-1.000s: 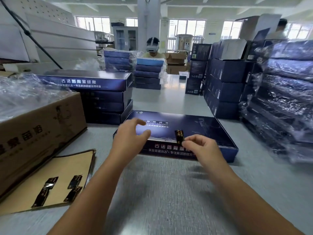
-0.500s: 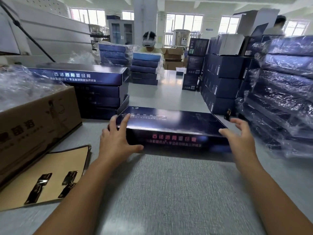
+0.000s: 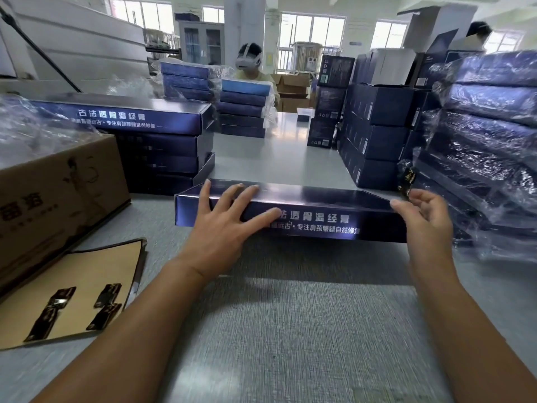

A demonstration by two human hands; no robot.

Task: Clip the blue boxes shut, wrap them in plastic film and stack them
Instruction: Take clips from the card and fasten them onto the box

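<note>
**Both hands on the flat dark-blue cardboard box [image 3: 313,225] with white lettering**

The grey textured table [image 3: 290,338] runs under this box and on towards the camera. To the right of the box stands a tall pile of blue boxes wrapped in crinkled clear film [image 3: 491,135]. Behind the box to the left is a stack of unwrapped blue boxes [image 3: 162,146]. Further left sits a brown corrugated carton [image 3: 58,196].

The box itself lies mid-table, its lettered long side facing the camera and a shadow beneath it. Near its left front corner, a tan backing sheet [image 3: 84,274] carries three black strips.

The left hand [image 3: 223,231] is flat and spread, fingers over the box's top edge and thumb on the lettered side. The right hand [image 3: 425,219] sits at the right front corner, thumb touching it, curled fingers pinching a small black-and-gold strip [image 3: 408,177] upright above the box's right end.
</note>
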